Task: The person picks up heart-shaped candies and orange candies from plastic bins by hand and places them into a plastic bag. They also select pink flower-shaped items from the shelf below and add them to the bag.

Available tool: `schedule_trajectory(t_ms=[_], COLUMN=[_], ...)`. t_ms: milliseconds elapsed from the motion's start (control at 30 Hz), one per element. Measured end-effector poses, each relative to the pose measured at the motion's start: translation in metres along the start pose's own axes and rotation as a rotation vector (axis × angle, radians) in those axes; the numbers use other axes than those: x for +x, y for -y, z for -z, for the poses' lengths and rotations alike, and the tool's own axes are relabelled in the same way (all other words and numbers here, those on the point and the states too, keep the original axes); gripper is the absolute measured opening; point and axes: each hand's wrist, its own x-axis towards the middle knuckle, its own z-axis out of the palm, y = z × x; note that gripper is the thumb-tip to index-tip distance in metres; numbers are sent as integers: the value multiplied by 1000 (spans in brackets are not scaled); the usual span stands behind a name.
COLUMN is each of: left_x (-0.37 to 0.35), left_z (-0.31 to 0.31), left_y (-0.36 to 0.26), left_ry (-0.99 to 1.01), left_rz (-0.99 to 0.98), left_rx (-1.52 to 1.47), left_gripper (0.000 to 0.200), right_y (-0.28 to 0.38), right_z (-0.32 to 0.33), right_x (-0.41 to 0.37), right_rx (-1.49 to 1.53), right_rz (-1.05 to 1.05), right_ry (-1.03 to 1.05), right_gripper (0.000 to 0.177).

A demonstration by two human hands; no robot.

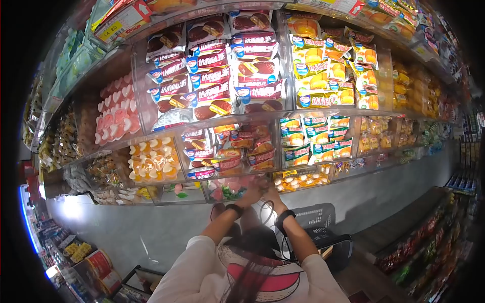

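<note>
Both my hands are together at the front edge of the lowest shelf row. My left hand (252, 193) reaches in beside a clear bin of pink and green items (226, 191). Close against it is my right hand (271, 194), left of a bin of white-and-orange packs (302, 180). Blur and overlap hide the fingers of both hands, so whether they hold anything does not show. A thin dark cord or strap loop (268, 212) hangs below my right hand. Each wrist wears a black band.
Above are clear bins of purple-and-white wrapped pies (209, 77), yellow wrapped cakes (310, 70), green packs (317, 135) and pink heart-shaped packs (117, 108). A grey plastic basket (316, 216) is low at my right. Another shelf (422, 247) stands at far right.
</note>
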Motion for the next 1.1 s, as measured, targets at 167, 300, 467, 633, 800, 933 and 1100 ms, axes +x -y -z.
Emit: schedule_trajectory(t_ms=[167, 300, 467, 633, 800, 933, 1100], left_x=[-5, -18, -50, -95, -162, -209, -242], left_z=[39, 34, 138, 195, 280, 334, 392], left_y=[-22, -1, -80, -84, -97, -107, -113], left_ry=[68, 53, -14, -54, -263, -426, -435], left_rz=[44, -24, 55, 264, 144, 239, 316], left_rx=[-292, -232, -246, -239, 29, 2, -381], left_gripper=[34, 32, 32, 27, 23, 23, 30], right_y=[7, 49, 113, 133, 160, 225, 295], right_z=[-1, -1, 17, 17, 4, -10, -34], right_x=[-4, -18, -37, -34, -15, -17, -19], right_rx=[-175, -427, 94, -110, -289, -305, -285], right_rz=[98, 354, 65, 142, 262, 281, 284], right_ry=[44, 74, 298, 406, 399, 373, 275], right_gripper=[35, 34, 29, 25, 21, 19, 21])
